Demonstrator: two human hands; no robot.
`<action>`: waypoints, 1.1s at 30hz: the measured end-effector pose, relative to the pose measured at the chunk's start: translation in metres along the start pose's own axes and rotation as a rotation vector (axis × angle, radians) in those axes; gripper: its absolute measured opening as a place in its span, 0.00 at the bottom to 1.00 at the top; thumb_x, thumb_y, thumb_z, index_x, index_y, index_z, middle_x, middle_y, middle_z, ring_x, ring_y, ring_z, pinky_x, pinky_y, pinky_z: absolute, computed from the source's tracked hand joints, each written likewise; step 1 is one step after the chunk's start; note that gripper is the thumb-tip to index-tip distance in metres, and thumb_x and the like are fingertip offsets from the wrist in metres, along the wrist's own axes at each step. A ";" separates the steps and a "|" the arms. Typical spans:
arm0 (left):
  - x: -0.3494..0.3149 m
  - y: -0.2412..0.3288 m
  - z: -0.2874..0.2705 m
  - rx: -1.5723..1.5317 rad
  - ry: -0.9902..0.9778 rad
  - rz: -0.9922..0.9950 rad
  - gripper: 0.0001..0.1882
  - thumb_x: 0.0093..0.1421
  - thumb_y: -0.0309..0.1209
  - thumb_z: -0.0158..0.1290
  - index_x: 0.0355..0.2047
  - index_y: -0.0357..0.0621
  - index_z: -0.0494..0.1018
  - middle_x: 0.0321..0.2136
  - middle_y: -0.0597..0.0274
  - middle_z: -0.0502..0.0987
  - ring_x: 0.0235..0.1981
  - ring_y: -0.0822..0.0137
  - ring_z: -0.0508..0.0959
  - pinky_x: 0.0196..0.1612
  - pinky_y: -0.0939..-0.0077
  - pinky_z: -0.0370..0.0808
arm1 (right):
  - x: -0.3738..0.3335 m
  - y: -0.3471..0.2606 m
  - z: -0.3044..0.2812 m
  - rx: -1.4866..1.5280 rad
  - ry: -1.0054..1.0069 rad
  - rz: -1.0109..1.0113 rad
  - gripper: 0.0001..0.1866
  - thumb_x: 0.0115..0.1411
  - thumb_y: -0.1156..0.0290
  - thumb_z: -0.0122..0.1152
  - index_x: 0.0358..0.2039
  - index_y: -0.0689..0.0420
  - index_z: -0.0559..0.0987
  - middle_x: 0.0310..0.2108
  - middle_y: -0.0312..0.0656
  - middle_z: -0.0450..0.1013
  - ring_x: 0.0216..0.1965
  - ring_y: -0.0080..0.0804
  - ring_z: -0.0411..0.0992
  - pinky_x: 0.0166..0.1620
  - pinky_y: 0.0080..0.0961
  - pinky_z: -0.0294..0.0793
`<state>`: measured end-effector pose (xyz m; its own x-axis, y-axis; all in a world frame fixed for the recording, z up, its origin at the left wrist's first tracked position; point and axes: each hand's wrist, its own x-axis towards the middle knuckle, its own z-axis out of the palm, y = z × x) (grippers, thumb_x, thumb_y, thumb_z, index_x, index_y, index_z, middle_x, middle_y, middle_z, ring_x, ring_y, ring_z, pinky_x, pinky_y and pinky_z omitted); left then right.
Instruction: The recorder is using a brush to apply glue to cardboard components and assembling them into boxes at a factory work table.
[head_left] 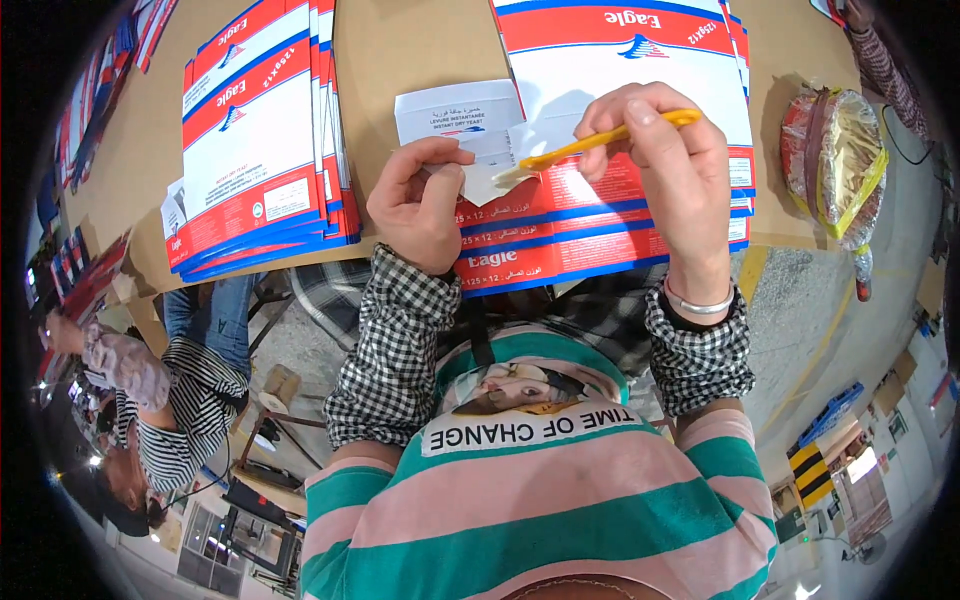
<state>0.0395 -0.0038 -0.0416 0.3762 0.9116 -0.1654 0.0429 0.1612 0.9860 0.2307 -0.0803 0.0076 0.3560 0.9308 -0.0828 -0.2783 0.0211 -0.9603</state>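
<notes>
My right hand [665,150] grips a slim yellow-handled brush [610,135], its pale tip angled down to the left. That tip touches or hovers just above a white carton flap [490,185]; which of the two I cannot tell. On the flap's left side my left hand [420,195] is closed, thumb and forefinger pinching its edge. A printed white panel [455,108] stands out behind these fingers. Beneath both hands lies a stack of flat red, white and blue cartons [625,60], the lower ones fanned toward me.
Another stack of flat cartons [250,130] lies to the left on the brown table [415,40]. At the right table edge sits a bundle wrapped in clear film and yellow tape [835,165]. A co-worker in striped clothing [190,400] is at left; another person's sleeve [890,80] shows at far right.
</notes>
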 end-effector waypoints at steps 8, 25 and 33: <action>0.000 0.000 0.002 0.021 -0.021 0.032 0.09 0.54 0.21 0.47 0.36 0.33 0.70 0.28 0.57 0.76 0.26 0.75 0.73 0.28 0.84 0.71 | -0.008 -0.022 -0.017 0.042 0.055 -0.064 0.12 0.62 0.72 0.41 0.29 0.67 0.71 0.28 0.48 0.71 0.23 0.26 0.70 0.30 0.19 0.70; -0.013 0.018 0.022 0.768 -0.009 0.476 0.25 0.48 0.32 0.55 0.46 0.34 0.65 0.50 0.43 0.60 0.52 0.51 0.62 0.50 0.58 0.64 | -0.103 -0.065 -0.046 0.085 0.442 -0.262 0.13 0.62 0.68 0.42 0.30 0.65 0.69 0.28 0.50 0.69 0.22 0.31 0.68 0.28 0.24 0.68; -0.064 0.004 -0.015 1.109 -0.356 0.587 0.26 0.52 0.41 0.53 0.46 0.34 0.68 0.51 0.49 0.65 0.55 0.49 0.60 0.57 0.50 0.52 | -0.119 -0.070 -0.050 0.055 0.471 -0.279 0.13 0.63 0.67 0.41 0.30 0.65 0.70 0.30 0.50 0.69 0.23 0.30 0.67 0.29 0.24 0.68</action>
<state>0.0018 -0.0560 -0.0275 0.8154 0.5618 0.1397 0.4614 -0.7765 0.4292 0.2528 -0.2108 0.0717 0.7802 0.6235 0.0504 -0.1581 0.2744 -0.9485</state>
